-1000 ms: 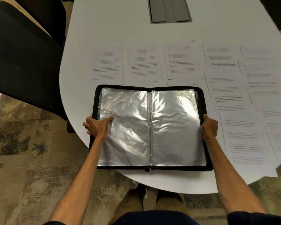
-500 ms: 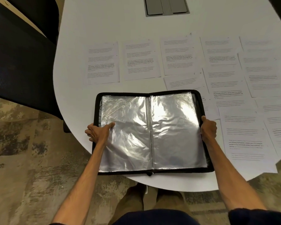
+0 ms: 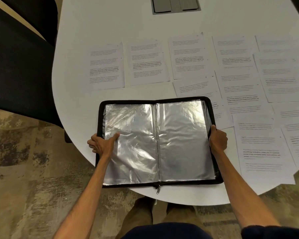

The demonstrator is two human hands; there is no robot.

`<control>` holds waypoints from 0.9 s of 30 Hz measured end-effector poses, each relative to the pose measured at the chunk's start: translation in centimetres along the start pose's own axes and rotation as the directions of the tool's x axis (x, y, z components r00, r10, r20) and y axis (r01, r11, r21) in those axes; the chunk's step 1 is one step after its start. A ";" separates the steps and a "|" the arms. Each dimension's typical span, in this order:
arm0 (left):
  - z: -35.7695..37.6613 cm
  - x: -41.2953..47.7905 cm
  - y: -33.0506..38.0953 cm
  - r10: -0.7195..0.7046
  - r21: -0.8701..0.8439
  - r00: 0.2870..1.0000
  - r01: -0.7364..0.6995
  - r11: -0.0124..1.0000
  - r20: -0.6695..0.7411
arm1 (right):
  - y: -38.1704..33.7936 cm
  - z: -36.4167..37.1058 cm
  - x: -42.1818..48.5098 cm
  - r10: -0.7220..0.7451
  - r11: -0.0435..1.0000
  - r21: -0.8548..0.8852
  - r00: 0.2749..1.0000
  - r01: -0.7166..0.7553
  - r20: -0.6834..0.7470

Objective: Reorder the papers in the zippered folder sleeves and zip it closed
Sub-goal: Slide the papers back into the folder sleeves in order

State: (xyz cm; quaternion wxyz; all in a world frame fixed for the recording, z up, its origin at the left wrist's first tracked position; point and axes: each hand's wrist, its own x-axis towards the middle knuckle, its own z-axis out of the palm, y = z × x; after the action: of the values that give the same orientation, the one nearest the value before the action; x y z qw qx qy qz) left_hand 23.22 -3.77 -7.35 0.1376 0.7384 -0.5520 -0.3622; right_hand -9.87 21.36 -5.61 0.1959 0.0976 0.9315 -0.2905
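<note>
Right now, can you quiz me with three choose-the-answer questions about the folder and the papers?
1. Where do the loose papers lie?
A. on the floor
B. on the white table
C. on a chair

2. What colour is the edge of the folder?
A. black
B. red
C. yellow

3. How is the folder?
A. zipped shut
B. standing up
C. open flat

Answers: B, the sheets are spread across the tabletop. A, a black rim frames the shiny sleeves. C, both halves lie spread, with the left hand and right hand gripping its side edges.
</note>
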 end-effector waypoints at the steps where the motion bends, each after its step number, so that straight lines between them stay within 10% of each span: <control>1: 0.2 -0.2 -0.1 0.029 0.027 1.000 -0.029 0.999 -0.003 | 0.3 0.2 -0.1 -0.032 0.999 -0.003 0.999 0.032 -0.024; 13: 2.2 -3.0 1.1 0.073 0.338 0.997 -0.060 0.939 -0.026 | 2.2 5.5 -3.6 -0.288 0.941 -0.248 0.929 0.229 -0.232; 27: 1.4 -3.5 3.0 0.024 0.358 1.000 -0.022 0.934 -0.001 | -0.2 11.3 -14.8 -0.596 0.787 -0.099 0.791 0.609 0.136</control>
State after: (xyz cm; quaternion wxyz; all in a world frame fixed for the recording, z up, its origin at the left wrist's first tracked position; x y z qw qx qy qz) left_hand 19.64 -1.40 -5.17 0.0066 0.7456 -0.6168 -0.2523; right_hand 6.96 13.60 -7.75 0.1442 -0.2329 0.9209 -0.2772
